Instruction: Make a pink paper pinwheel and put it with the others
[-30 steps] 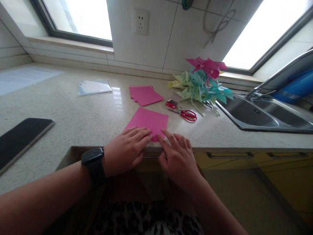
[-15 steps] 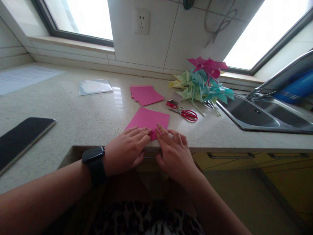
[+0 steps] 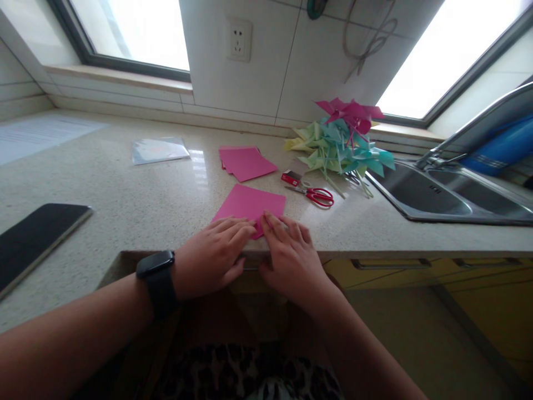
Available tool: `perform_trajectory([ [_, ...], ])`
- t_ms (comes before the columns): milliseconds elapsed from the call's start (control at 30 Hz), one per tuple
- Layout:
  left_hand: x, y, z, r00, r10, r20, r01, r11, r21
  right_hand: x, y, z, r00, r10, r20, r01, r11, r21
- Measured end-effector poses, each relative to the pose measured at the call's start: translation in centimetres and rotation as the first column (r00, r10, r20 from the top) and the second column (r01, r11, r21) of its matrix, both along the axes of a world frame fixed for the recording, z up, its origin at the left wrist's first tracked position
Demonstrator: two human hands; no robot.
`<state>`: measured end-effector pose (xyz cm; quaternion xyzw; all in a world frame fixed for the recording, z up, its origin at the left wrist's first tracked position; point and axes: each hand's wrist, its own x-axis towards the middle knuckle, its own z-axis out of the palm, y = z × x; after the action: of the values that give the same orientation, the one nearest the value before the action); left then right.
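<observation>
A square sheet of pink paper [image 3: 254, 201] lies at the counter's front edge, its near corner under my fingertips. My left hand [image 3: 214, 250], with a dark watch on the wrist, rests flat on the sheet's near left side, fingers stretched out. On the near right side, my right hand [image 3: 291, 253] presses with extended fingers. Both hands lie open on the paper and hold nothing between the fingers. Behind the sheet is a small stack of pink paper [image 3: 250, 163]. Red-handled scissors [image 3: 318, 196] and a small red box [image 3: 291, 178] lie to the right.
Several paper pinwheels [image 3: 345, 139] in pink, blue and pale green are piled at the back, beside the steel sink [image 3: 449, 216]. A clear packet [image 3: 160, 150] and printed sheets [image 3: 45, 133] lie back left, and a dark phone-like slab [image 3: 41, 239] is at the left.
Both hands stay on the pink sheet's near corner, with the right fingers shifted only slightly. The whole view has moved a little; nothing was picked up or let go.
</observation>
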<state>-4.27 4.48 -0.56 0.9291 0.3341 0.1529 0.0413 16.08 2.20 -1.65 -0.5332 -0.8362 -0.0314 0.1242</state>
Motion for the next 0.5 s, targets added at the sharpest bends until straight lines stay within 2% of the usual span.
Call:
perform_trajectory([
  [233,-0.3,0.0,-0.1,0.998,-0.026,-0.049,0.026,1.0,-0.004,0.5,-0.4,-0.1,1.0,0.001,-0.019,-0.001,1.0,0.0],
  [500,-0.3,0.1,-0.3,1.0,-0.009,-0.01,0.009,1.0,-0.012,2.1,-2.1,-0.4,0.997,0.038,-0.07,-0.033,0.997,0.064],
])
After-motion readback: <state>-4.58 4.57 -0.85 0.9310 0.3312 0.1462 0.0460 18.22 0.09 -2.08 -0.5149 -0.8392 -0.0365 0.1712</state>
